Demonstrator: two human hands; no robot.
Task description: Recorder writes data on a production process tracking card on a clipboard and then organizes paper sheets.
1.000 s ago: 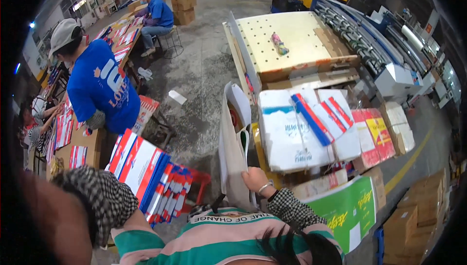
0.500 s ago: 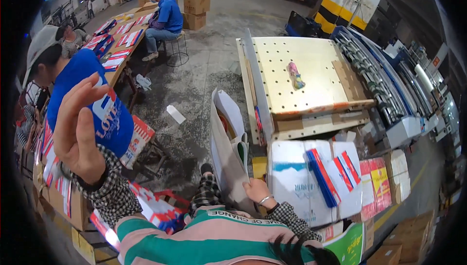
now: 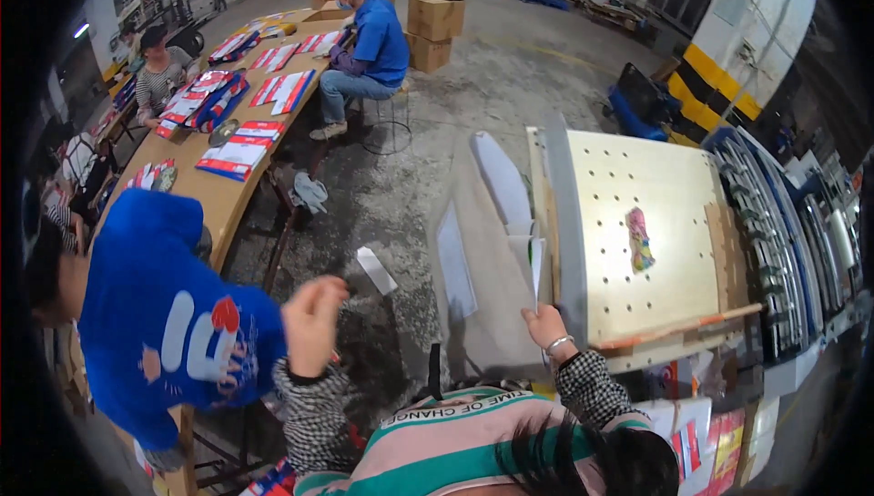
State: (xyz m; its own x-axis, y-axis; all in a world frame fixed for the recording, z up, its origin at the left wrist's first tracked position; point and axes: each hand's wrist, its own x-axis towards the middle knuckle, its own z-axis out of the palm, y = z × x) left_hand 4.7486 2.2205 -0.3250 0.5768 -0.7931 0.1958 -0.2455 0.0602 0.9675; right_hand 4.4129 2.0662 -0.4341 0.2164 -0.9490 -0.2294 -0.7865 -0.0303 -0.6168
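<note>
While the right hand [image 3: 546, 324] stays clamped on the upright sheet stack [image 3: 496, 259] beside the pegboard table [image 3: 651, 241], the left hand [image 3: 312, 321] has dropped from raised to chest height, empty, fingers loosely curled. View swung up; stack unmoved.

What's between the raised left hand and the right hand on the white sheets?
In the head view, the left hand is raised and empty; the right hand grips white sheets. Between them: grey concrete floor, one loose white sheet, and a tall upright grey board.
</note>
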